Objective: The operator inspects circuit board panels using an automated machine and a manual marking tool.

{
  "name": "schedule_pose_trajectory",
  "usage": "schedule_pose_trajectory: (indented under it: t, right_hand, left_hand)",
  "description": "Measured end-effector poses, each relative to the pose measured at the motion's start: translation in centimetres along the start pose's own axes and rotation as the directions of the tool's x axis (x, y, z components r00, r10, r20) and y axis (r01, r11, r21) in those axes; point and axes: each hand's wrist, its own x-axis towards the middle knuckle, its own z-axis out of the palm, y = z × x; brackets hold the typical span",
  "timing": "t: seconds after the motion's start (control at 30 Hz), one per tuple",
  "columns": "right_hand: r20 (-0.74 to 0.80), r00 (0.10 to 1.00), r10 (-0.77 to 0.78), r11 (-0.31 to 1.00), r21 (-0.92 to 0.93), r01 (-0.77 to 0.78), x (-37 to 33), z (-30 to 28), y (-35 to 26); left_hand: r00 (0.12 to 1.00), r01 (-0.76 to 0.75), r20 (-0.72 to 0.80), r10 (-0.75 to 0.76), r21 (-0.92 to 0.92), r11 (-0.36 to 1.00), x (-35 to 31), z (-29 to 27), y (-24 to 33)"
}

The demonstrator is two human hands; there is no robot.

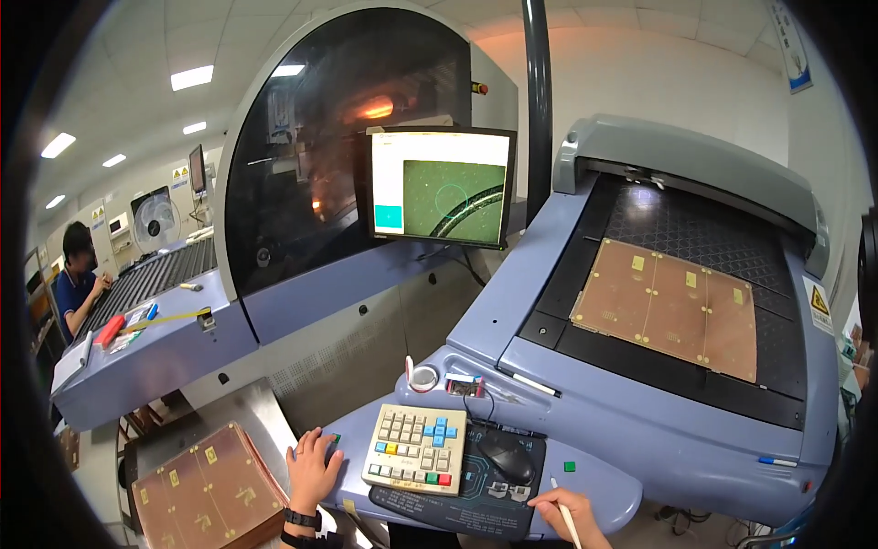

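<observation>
I am curling my right hand (569, 512) around a white pen (565, 522) at the console's near edge, just right of the black mouse (508, 455). My left hand (314, 467) is resting open, left of the beige keypad (416, 448). Farther off, a copper panel (668, 306) is lying on the machine bed (686, 229).

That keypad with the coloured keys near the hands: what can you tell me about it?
The keypad is a cream, roughly square plastic block of keys, mostly pale, with a cluster of blue ones at upper right, a few yellow at left, and red and green along the near edge. It lies flat, slightly turned, partly on a dark mat on the blue-grey machine console, left of a black mouse. The left hand rests just beside it, with no clear touch.
</observation>
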Motion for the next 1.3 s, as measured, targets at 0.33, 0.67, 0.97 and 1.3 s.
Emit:
schedule_pose_trajectory:
  t: [0.33, 0.67, 0.97, 1.3]
  right_hand:
    - [0.134, 0.99, 0.037, 0.991, -0.136, -0.019, -0.2, 0.6, -3.1]
    - [0.214, 0.965, 0.15, 0.989, -0.046, -0.143, 0.0, 0.2, -4.1]
    - [0.25, 0.967, 0.055, 0.993, -0.117, -0.027, 0.3, 0.1, -2.1]
    - [0.256, 0.967, 0.021, 0.992, -0.124, 0.011, 0.1, 0.1, -1.5]
  left_hand:
    - [0.999, 0.034, -0.019, -0.035, -0.029, 0.999, 0.0, -0.4, 0.3]
    - [0.998, 0.021, -0.059, -0.023, -0.034, 0.999, 0.0, 0.3, -0.2]
    - [0.998, 0.023, -0.053, -0.024, -0.031, 0.999, 0.1, 0.1, 0.0]
    - [0.998, 0.031, -0.058, -0.032, -0.02, 0.999, 0.0, 0.2, -0.2]
